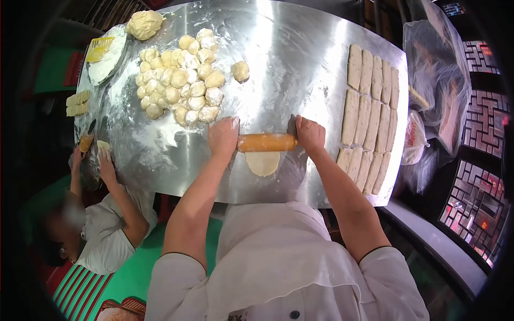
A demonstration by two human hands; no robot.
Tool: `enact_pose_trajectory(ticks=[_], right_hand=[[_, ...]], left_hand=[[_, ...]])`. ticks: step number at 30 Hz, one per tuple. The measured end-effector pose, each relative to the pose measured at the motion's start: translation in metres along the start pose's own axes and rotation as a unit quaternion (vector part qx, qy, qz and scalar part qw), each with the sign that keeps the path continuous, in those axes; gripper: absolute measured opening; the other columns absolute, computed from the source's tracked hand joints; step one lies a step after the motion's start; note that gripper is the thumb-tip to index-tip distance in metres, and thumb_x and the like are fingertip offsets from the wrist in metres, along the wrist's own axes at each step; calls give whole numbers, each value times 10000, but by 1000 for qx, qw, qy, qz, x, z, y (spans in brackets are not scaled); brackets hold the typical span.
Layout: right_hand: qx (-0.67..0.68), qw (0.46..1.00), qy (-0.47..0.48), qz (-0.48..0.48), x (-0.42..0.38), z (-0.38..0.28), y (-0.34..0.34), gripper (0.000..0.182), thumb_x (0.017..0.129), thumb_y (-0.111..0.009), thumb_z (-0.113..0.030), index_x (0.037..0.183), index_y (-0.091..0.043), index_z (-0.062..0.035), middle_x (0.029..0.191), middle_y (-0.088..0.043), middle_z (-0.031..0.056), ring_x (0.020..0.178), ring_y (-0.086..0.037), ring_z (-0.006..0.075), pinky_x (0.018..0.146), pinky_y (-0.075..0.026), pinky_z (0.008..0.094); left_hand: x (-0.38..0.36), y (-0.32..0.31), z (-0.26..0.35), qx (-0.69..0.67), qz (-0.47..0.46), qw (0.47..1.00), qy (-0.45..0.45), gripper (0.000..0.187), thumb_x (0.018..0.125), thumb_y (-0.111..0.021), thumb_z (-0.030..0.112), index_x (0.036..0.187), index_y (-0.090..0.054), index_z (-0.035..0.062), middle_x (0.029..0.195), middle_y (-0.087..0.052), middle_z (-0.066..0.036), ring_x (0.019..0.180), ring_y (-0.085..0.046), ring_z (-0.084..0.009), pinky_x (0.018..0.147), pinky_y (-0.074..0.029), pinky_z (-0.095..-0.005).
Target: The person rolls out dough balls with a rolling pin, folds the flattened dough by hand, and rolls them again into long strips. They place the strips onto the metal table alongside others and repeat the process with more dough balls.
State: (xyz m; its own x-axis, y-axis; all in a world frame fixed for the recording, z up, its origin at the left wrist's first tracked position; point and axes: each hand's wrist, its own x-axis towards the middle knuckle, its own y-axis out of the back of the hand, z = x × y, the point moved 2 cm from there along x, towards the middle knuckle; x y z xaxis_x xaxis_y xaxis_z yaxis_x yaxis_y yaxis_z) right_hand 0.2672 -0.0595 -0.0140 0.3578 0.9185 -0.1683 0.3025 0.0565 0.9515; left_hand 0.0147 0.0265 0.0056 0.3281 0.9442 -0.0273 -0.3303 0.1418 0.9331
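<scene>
A wooden rolling pin (266, 142) lies crosswise over the far part of a flattened round of dough (263, 163) on the steel table. My left hand (223, 140) is closed around the handle at the pin's left end. Around the handle at the right end, my right hand (310, 134) is closed too. The near half of the dough shows below the pin; its far part is hidden or under the roller. Beyond my left hand sits a heap of floured dough balls (179, 80), and one single dough ball (241, 71) lies apart to its right.
Rows of long dough strips (364, 112) line the table's right side. At the far left are a tray of flour (110, 61) with a yellow scraper (99, 49) and a big dough lump (145, 25). A co-worker (115, 224) works at the left edge, beside small dough pieces (77, 104).
</scene>
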Motion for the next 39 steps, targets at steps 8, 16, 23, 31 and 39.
enact_pose_trajectory(ticks=[8,16,23,31,39], right_hand=[[53,996,66,-19,-118,20,-20,481,974,-476,-358,607,-632,-89,620,-638,122,569,-623,334,572,-510,437],[24,994,88,-59,-125,17,10,470,968,-491,-365,621,-655,-94,598,-630,128,558,-627,332,565,-514,431],[43,997,5,-68,-157,55,0,487,976,-439,-377,683,-693,-83,615,-643,126,587,-635,343,584,-502,452],[108,982,-146,-50,-157,84,10,548,997,-387,-428,681,-679,-88,623,-642,139,610,-636,350,610,-495,449],[180,968,-176,-10,-126,85,40,599,1014,-315,-425,644,-640,-85,582,-605,115,604,-616,330,622,-473,439]], left_hand=[[-59,-23,17,-149,-60,984,78,313,821,-709,207,1076,-625,45,925,-631,-113,847,-642,-289,775,-505,-413],[-76,-25,-1,-96,-92,989,63,330,753,-748,285,917,-621,29,887,-661,-151,840,-627,-358,772,-477,-441],[-79,34,-170,-140,117,938,295,247,786,-717,162,923,-598,-6,877,-639,-183,820,-618,-318,768,-477,-392],[-60,83,-121,-545,244,770,225,189,858,-686,90,926,-539,-7,846,-582,-63,846,-589,-140,723,-481,-288],[-105,0,36,-211,-84,959,-167,249,834,-678,80,1079,-651,49,1098,-673,-122,1051,-632,-289,882,-507,-375]])
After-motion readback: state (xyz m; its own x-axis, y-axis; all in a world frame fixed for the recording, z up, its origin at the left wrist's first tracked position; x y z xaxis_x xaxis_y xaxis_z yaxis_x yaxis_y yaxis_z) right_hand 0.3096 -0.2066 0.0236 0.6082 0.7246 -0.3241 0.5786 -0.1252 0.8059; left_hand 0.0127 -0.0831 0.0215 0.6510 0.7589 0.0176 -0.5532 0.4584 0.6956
